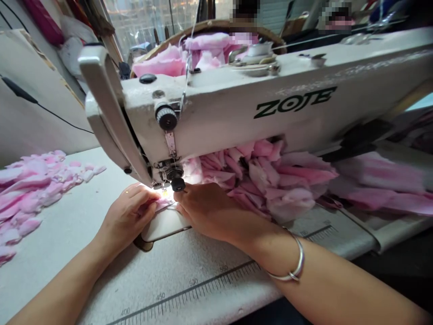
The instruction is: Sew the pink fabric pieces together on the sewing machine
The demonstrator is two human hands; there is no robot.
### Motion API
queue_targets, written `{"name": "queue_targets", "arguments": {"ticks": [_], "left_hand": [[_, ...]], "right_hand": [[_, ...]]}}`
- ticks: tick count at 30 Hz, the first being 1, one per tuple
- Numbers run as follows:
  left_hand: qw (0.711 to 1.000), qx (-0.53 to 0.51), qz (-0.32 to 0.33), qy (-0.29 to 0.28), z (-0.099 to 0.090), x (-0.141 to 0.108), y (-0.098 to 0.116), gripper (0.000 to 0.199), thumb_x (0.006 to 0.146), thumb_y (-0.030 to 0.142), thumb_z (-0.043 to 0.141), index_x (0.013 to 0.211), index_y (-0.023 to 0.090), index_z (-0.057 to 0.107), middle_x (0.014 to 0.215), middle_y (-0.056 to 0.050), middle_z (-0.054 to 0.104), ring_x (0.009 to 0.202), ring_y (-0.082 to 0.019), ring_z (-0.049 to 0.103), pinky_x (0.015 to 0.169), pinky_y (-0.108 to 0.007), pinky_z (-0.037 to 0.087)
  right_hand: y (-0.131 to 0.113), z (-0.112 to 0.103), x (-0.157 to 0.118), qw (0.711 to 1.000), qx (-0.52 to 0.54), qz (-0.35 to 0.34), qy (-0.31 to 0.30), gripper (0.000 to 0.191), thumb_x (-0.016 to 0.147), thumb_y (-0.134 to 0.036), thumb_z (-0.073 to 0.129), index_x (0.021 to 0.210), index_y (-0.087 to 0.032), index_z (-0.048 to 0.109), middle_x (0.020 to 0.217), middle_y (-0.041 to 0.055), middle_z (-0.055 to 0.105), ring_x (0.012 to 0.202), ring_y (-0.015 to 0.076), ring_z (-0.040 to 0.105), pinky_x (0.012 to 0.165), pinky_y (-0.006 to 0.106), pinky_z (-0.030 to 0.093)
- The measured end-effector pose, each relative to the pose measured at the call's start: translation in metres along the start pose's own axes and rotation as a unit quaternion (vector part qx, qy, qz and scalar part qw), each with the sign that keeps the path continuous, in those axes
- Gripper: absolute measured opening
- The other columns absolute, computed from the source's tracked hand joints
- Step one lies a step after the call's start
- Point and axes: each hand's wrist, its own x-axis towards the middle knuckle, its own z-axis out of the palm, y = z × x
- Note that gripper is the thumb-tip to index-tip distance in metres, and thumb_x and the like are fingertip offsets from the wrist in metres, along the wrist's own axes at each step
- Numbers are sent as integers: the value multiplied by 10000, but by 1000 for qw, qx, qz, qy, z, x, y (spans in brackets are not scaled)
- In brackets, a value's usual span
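A small pink fabric piece point(163, 202) lies under the lit needle area of a white sewing machine point(216, 117). The fingertips of my left hand point(130, 210) pinch its left edge, beside the presser foot. My right hand point(208, 210) is curled at the right of the needle, its thumb and fingers closed at the fabric's other end; the fingertips are partly hidden. Just above the right fingers sits a black knob point(178, 184). Glare washes out the needle and the stitching.
Pink fabric is heaped under the machine arm point(264, 180). More pink pieces point(30, 194) are piled on the table at left. A ruler scale point(192, 289) runs along the front edge. Behind the machine, a basket point(162, 43) holds pink fabric.
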Motion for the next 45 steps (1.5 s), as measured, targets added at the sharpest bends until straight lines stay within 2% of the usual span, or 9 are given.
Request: {"name": "queue_targets", "arguments": {"ticks": [5,11,15,19,24,29,32,40,45], "left_hand": [[999,8,40,18,1,0,-1,111,907,239,496,934,219,602,866,-11,591,794,-149,541,723,-300,462],[990,72,124,11,0,0,2,135,898,180,507,955,221,623,944,-10,658,820,-163,546,838,-380,437],[987,108,116,-17,-2,-4,9,175,929,186,471,1028,211,613,993,-16,657,870,-179,549,942,-452,389],[985,127,108,-36,0,-8,11,227,960,187,405,1084,197,594,1003,-24,648,923,-193,557,983,-484,357],[981,146,115,-62,3,-11,6,252,951,173,404,1149,202,556,1057,-30,635,966,-203,565,1022,-489,337],[980,152,116,-60,2,-13,8,311,932,123,383,1193,213,527,1072,-38,637,987,-210,579,1069,-504,301],[981,147,112,-66,-1,-14,12,344,922,99,375,1218,210,509,1108,-42,630,1001,-214,577,1089,-509,281],[984,128,97,-79,-1,-15,16,331,942,162,379,1244,199,509,1125,-58,623,1021,-226,560,1043,-505,364],[982,151,108,-41,3,-11,15,276,945,191,405,1167,160,568,1067,-79,636,986,-235,558,939,-444,459]], "right_hand": [[-2,9,5,999,-22,-26,29,207,836,-89,473,950,-168,626,728,74,673,650,218,625,492,293,351],[-4,14,4,994,-56,-74,57,226,803,-31,483,936,-154,618,727,61,665,614,193,598,489,294,333],[-3,13,4,994,-56,-69,69,161,858,-106,485,912,-171,622,824,51,673,607,191,594,451,301,281],[2,6,0,999,-15,-25,36,160,904,-259,481,905,-192,626,778,43,672,610,200,603,459,304,258],[9,7,-2,997,14,42,64,212,920,-330,459,907,-208,631,848,42,680,695,191,616,513,297,287],[6,12,1,996,-17,61,57,210,909,-355,479,910,-216,636,671,36,646,637,203,614,503,294,268],[5,13,3,997,-35,48,49,225,925,-342,452,898,-210,633,661,50,647,630,216,620,503,296,284],[4,15,5,996,-57,33,56,215,924,-320,454,887,-199,628,676,61,656,595,225,618,466,303,283],[5,19,10,995,-42,29,83,207,926,-278,441,914,-184,626,721,60,666,628,214,612,474,309,276]]}}
